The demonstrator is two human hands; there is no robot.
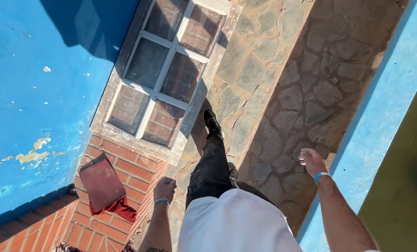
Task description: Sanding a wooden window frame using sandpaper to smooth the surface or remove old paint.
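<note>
Red bricks make a low wall (pixel 124 186), and the left hand (pixel 164 189) hangs just beside it, curled into a fist and holding nothing. A red board (pixel 101 183) lies on the wall, near that hand. The right hand (pixel 312 161) is well away from the wall, open and holding nothing.
</note>
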